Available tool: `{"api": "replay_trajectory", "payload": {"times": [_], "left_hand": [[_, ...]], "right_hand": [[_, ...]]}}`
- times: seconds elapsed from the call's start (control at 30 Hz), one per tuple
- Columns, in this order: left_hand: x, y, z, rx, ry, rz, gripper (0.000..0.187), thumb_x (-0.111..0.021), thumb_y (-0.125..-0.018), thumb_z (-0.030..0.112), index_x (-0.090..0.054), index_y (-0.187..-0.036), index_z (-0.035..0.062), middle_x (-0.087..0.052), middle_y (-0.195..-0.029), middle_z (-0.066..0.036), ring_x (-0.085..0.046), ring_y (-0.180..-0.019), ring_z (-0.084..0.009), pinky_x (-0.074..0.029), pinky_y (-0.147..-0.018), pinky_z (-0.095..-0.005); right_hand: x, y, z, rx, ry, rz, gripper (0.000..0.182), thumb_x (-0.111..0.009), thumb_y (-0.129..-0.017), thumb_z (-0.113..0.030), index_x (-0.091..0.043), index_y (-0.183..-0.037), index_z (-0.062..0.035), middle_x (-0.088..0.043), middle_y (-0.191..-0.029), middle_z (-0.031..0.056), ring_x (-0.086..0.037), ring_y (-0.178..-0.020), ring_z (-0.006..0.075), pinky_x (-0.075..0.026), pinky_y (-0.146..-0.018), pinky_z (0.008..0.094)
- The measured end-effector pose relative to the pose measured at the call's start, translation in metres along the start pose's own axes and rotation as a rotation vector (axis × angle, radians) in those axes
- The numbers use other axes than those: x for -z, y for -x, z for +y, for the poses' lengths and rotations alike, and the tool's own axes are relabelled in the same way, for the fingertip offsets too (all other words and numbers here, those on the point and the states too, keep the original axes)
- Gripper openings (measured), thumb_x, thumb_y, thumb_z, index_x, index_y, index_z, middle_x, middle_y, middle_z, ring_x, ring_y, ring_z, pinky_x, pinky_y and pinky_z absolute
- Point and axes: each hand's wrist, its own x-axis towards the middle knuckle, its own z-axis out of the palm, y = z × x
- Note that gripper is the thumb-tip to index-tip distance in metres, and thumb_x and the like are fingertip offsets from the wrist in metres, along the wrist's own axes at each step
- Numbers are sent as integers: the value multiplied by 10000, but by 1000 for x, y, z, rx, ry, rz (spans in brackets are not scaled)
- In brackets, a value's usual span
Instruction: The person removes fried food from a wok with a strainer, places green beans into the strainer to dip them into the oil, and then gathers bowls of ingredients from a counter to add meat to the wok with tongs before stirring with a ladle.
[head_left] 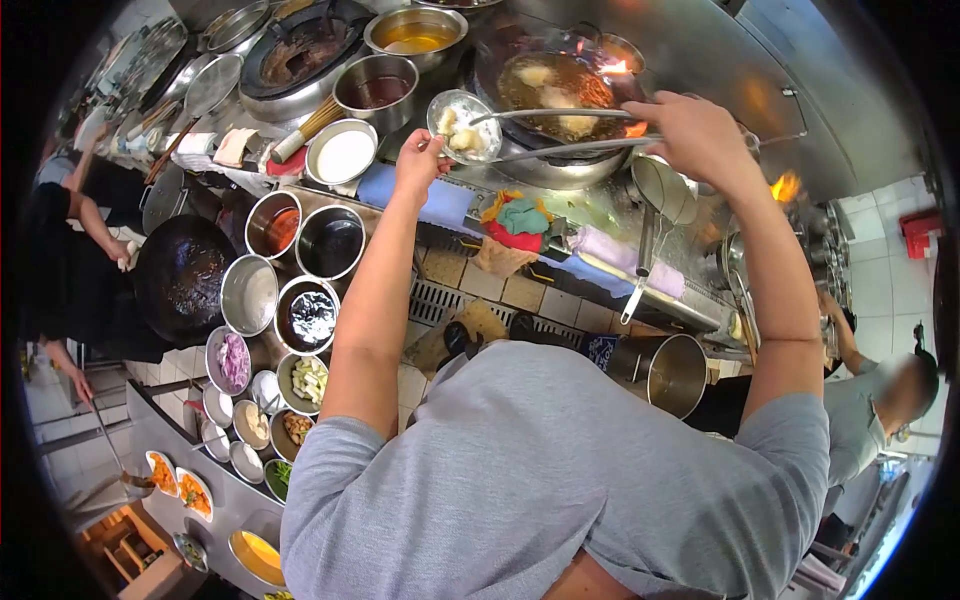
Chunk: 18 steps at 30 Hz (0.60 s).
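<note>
My left hand (418, 162) is closed on the rim of a small metal bowl (488, 104) holding pale, battered-looking pieces (462, 138). In my right hand (692, 140) are long metal tongs (570, 114), whose two arms reach left to the bowl. One tip is at the pieces inside; the other arm's end passes by the bowl's near rim. Behind the tongs, a wok (510, 95) of hot oil sits on the stove, with pale lumps (556, 98) frying in it. Flame (616, 68) shows at its far right edge.
Left of the bowl stand a sauce pot (376, 92), a bowl of white powder (341, 152) and a bamboo brush (312, 128). Seasoning pots (331, 242) line my left side. A strainer (664, 190) lies right of the wok. Other people work at left and right (858, 410).
</note>
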Motion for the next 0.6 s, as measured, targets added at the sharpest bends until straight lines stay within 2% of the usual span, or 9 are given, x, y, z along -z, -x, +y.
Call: {"api": "replay_trajectory", "payload": {"times": [0.07,0.13,0.17,0.3,0.37,0.4,0.47,0.57,0.6], "left_hand": [[-8,-1,2,-22,-16,-6,136,-528,-848,170,-430,-770,119,-547,-774,-47,-572,-592,-164,-453,-511,-250],[-9,-6,0,-15,-2,-14,132,-523,-850,168,-431,-768,120,-554,-760,-51,-576,-614,-162,-456,-523,-252],[-8,-7,0,31,49,-3,126,-521,-850,167,-431,-774,124,-554,-773,-50,-578,-628,-166,-458,-531,-255],[-5,-6,-2,132,178,50,117,-524,-849,163,-426,-791,136,-540,-798,-38,-580,-654,-177,-458,-544,-268],[-2,-4,-4,148,212,52,119,-527,-848,162,-424,-794,139,-532,-795,-33,-578,-649,-179,-458,-540,-273],[-3,-3,-4,169,244,40,121,-530,-847,161,-422,-797,143,-524,-793,-27,-575,-643,-180,-457,-536,-277],[-2,-1,-1,166,248,44,120,-530,-846,156,-423,-791,145,-516,-778,-23,-573,-632,-180,-455,-526,-281],[-1,1,0,157,267,35,113,-526,-847,151,-428,-792,146,-521,-771,-25,-575,-621,-184,-453,-521,-284],[1,3,3,161,230,52,114,-524,-849,152,-432,-781,149,-521,-751,-16,-575,-614,-177,-444,-514,-277]], "right_hand": [[-1,0,3,9,-6,-21,405,-625,-718,-233,-547,-1114,-221,-570,-1009,76,-577,-837,292,-470,-681,410],[2,4,12,-100,-51,-69,390,-623,-720,-230,-555,-1104,-230,-587,-948,85,-575,-840,294,-463,-694,409],[-3,10,23,-124,-108,-5,391,-629,-714,-206,-564,-1099,-234,-602,-937,105,-571,-862,302,-457,-734,394],[-29,26,67,-262,-306,-1,400,-637,-711,-210,-565,-1104,-216,-603,-970,121,-563,-898,307,-446,-777,377],[-58,16,82,-360,-332,-151,405,-635,-717,-217,-561,-1115,-197,-591,-1023,120,-559,-928,301,-439,-800,364],[-74,8,87,-351,-333,-148,405,-635,-717,-217,-561,-1115,-197,-591,-1023,120,-559,-928,301,-439,-800,364],[-100,-12,90,-335,-203,-329,390,-621,-732,-209,-556,-1116,-181,-592,-1024,117,-565,-931,293,-446,-795,380],[-110,-35,67,-511,-70,-252,424,-619,-727,-172,-529,-1141,-180,-600,-969,123,-563,-922,295,-447,-786,392],[-102,-37,60,-502,-70,-251,424,-619,-727,-172,-529,-1141,-180,-600,-969,123,-563,-922,295,-447,-786,392]]}}
